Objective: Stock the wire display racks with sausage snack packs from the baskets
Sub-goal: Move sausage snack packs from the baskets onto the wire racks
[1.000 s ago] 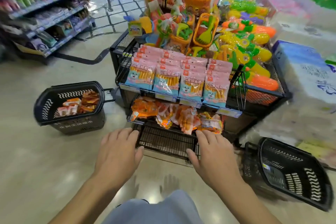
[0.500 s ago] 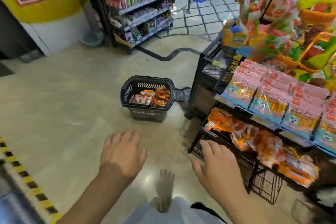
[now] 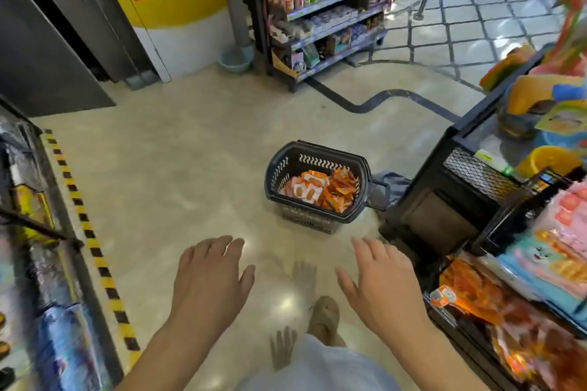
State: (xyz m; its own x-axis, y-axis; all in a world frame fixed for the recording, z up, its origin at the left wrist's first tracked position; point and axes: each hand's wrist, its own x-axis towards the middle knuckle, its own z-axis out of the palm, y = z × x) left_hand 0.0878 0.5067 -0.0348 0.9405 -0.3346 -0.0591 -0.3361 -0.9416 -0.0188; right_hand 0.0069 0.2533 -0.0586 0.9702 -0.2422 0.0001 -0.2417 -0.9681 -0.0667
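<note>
both hands are out in front of me over the floor [image 3: 178, 168] and neither grips a thing. my left hand [image 3: 209, 276] is palm down with its fingers relaxed and slightly spread. my right hand [image 3: 381, 282] is the same: loose, fingers apart, touching nothing, just beside the near corner of the wire display rack [image 3: 476, 174].

the black basket [image 3: 305, 220] sits on the floor ahead of my hands, near the rack's left end, with its handle turned toward the rack. inside it lie sausage snack packs [image 3: 320, 189], pale pink ones on the left and orange ones heaped on the right.

on the rack's lower tier, at my right, orange packs [image 3: 476, 298] lie in a blurred, loose row. above them is a tier of pink and blue packs [image 3: 559, 251], too smeared to read. bright plastic toys [image 3: 540, 98] crowd the rack's top.

a tan shoe [image 3: 324, 314] shows between my arms. a yellow and black striped line [image 3: 89, 232] runs along the floor at my left, and a stocked shelf unit [image 3: 324, 3] stands well beyond the basket.
</note>
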